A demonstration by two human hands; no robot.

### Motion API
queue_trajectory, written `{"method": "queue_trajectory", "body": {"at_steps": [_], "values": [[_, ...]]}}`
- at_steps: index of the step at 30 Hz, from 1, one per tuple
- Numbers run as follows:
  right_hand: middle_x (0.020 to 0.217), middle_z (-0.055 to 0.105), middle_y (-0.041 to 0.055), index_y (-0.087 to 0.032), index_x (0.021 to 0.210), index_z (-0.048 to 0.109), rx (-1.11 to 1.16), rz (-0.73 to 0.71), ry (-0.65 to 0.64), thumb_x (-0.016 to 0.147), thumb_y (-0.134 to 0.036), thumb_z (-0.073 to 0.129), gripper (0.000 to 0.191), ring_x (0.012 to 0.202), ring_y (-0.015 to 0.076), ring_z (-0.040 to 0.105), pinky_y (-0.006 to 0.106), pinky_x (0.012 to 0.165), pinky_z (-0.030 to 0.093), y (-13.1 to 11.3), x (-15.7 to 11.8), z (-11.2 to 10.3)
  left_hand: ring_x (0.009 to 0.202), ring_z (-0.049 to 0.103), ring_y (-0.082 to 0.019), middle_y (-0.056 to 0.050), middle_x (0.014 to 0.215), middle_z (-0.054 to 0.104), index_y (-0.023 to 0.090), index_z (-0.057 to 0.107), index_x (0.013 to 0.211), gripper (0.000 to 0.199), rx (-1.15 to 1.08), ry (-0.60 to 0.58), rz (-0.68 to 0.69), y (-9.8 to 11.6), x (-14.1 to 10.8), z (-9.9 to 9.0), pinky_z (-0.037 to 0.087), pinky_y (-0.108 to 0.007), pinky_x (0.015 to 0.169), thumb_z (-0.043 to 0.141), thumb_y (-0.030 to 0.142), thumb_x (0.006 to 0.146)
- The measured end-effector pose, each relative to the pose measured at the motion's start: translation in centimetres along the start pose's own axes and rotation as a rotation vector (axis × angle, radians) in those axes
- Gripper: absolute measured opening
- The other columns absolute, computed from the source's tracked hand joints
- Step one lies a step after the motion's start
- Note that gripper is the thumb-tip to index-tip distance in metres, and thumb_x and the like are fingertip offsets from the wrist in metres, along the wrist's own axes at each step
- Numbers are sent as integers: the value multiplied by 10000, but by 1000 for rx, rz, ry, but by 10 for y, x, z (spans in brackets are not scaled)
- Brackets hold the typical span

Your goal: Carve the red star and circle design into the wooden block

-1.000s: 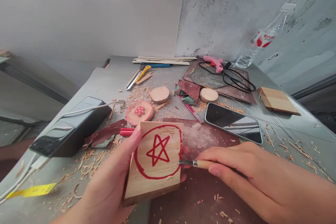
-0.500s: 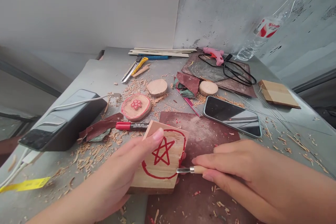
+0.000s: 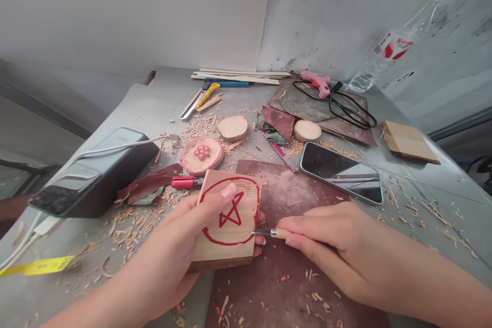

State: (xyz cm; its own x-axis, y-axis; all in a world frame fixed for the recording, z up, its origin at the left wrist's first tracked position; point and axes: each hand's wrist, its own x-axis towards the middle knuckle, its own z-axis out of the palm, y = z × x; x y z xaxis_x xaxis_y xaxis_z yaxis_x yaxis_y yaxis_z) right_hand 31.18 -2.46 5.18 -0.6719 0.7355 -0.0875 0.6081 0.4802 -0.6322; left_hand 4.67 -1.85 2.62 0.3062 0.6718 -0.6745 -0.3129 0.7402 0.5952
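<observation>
A square wooden block (image 3: pixel 230 241) with a red star inside a red circle is gripped in my left hand (image 3: pixel 180 236). My left thumb lies on its face over part of the star, and fingertips show at its right edge. My right hand (image 3: pixel 330 246) is closed around the pale handle of a carving tool (image 3: pixel 267 232). The tool's metal tip meets the block's right edge, at the lower right of the red circle. Below the block lies a brown sandpaper sheet (image 3: pixel 307 292).
Around the block are a red marker (image 3: pixel 184 182), a red-edged wood slice (image 3: pixel 200 155), a phone (image 3: pixel 342 171) and a black box (image 3: pixel 96 169). Farther back are box cutters (image 3: pixel 200 98), a pink glue gun (image 3: pixel 315 83) and a bottle (image 3: pixel 384 59). Wood shavings litter the metal table (image 3: pixel 142 107).
The block has turned slightly and moved left and up in my left hand, covering more of the marker. My right hand and the tool have shifted a little left and up with it.
</observation>
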Motion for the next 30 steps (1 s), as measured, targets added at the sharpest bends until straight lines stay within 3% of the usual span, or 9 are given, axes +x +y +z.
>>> {"method": "queue_trajectory", "body": {"at_steps": [5, 8, 10, 15, 19, 21, 25, 30], "values": [[847, 816, 42, -208, 1027, 798, 74, -79, 20, 1246, -301, 484, 394, 710, 185, 737, 311, 661, 501, 13, 10, 3, 924, 910, -359, -153, 1088, 926, 191, 870, 1233, 493, -56, -12, -1, 0, 3, -2, 761, -445, 822, 962, 530, 886], [866, 827, 51, -203, 1014, 795, 88, -103, 27, 1251, -311, 469, 417, 726, 185, 743, 307, 671, 513, 19, 13, 7, 915, 911, -334, -153, 1090, 926, 178, 869, 1208, 373, -50, 19, 1, 0, 3, -1, 761, -422, 828, 870, 481, 990], [866, 823, 49, -200, 1038, 794, 82, -117, 32, 1256, -318, 453, 421, 720, 181, 730, 305, 663, 509, 20, 14, 8, 919, 909, -338, -153, 1079, 926, 175, 866, 1244, 396, -63, 11, 18, -1, 4, -1, 766, -439, 831, 856, 485, 999], [842, 756, 10, -196, 1053, 756, 64, -130, 49, 1266, -313, 444, 395, 699, 152, 654, 283, 638, 466, 16, 14, 13, 921, 911, -366, -151, 1051, 931, 188, 893, 1190, 551, -112, -45, -3, -4, 7, -3, 767, -426, 808, 1026, 550, 796], [803, 703, -24, -209, 1009, 708, 89, -179, 90, 1250, -275, 470, 346, 634, 127, 564, 275, 599, 409, 9, 12, 11, 840, 908, -330, -101, 944, 925, 203, 918, 1077, 578, -149, -119, -48, -2, 2, 0, 759, -368, 796, 1104, 578, 679], [777, 684, -32, -215, 981, 700, 81, -170, 110, 1245, -265, 481, 347, 616, 122, 552, 279, 591, 404, 6, 9, 6, 867, 912, -311, -80, 965, 930, 228, 919, 1090, 526, -189, -142, -37, 0, -1, 0, 742, -314, 764, 1091, 559, 719], [836, 770, 2, -210, 1021, 744, 37, -143, 131, 1241, -246, 484, 343, 684, 141, 667, 297, 629, 460, 4, 3, -4, 905, 915, -287, -45, 1056, 943, 286, 895, 1240, 456, -187, -146, -17, 4, -5, -6, 730, -300, 782, 1013, 528, 871], [854, 810, 9, -218, 1118, 787, 9, -117, 162, 1239, -263, 498, 317, 690, 159, 708, 317, 614, 479, 4, 0, -4, 805, 898, -234, -23, 1055, 947, 318, 868, 1338, 531, -130, -121, 26, 5, -6, -11, 693, -241, 681, 1004, 560, 885]]}}
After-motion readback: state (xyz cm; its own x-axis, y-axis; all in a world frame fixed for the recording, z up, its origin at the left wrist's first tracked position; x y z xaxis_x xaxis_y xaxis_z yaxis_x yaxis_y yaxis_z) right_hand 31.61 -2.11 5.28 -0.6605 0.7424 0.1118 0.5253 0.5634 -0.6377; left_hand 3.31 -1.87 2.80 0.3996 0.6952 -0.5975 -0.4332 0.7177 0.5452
